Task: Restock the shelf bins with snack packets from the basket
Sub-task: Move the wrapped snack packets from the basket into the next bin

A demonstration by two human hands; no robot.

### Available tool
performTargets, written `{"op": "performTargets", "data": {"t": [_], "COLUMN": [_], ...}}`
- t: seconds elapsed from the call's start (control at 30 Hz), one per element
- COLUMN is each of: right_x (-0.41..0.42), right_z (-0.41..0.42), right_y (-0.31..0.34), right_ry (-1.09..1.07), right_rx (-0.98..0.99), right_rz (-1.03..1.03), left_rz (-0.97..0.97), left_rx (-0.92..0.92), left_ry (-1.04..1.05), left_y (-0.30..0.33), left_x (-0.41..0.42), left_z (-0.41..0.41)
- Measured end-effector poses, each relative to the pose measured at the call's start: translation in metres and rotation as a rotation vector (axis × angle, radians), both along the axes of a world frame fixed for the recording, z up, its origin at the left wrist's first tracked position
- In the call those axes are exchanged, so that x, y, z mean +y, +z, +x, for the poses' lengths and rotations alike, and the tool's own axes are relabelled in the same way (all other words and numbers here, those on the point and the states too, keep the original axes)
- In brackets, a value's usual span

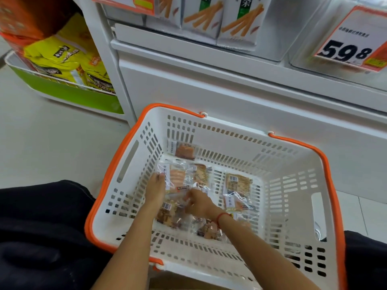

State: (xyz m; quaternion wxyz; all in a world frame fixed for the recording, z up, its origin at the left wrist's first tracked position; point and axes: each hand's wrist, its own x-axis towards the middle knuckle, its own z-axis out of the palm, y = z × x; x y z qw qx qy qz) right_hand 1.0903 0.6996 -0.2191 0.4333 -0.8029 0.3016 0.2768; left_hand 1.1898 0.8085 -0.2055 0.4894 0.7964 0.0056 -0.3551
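Both hands down inside the basket [289, 164], among the snack packets [237, 183]. Left hand [155, 188] laid flat on a clear packet [174, 177] near the basket's left wall, fingers fairly straight, thumb side hidden, so pressing or about to pinch: cannot tell for sure. Right hand [199, 203] with fingers curled over a packet edge mid-basket; looks like a pinch, blurred, not certain. Red cord on the right wrist.

Packets loose on the basket floor, some overlapping, one propped against the far wall [184, 150]. None in the bins yet from what shows. Shelf unit [209, 84] just beyond the basket; boxes of stick snacks [238, 19] on the shelf above it.

Risks, judged from here:
- Slick clear film, overlapped packets: grabbing one likely drags a neighbour, or slips out on the lift.
- Slotted basket walls: packet corners could snag on the way out.
- Two hands working close together: easy to pull the same packet.
- Mixed faces up and down: could go into a bin label-down or in the wrong bin.

Legible text: price card [354, 40] upper right of the basket reads "598", last digit smaller. Chinese characters on the card, packets and boxes, too small or blurred to read. Barcodes on several packets. Yellow bags [62, 59] left of the shelf unit, print unreadable.
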Motion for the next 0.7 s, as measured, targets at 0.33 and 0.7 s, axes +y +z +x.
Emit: {"op": "performTargets", "data": {"t": [0.33,0.7], "right_x": [-0.118,-0.071], "right_z": [-0.062,-0.050], "right_y": [0.065,0.079], "right_ry": [-0.377,0.575], "right_rx": [-0.089,-0.700], "right_rz": [0.250,-0.695], "left_rz": [0.127,-0.123], "left_rx": [0.088,0.630], "left_ry": [0.098,-0.090], "left_y": [0.011,0.035], "left_x": [-0.019,-0.028], "left_z": [0.028,0.006]}}
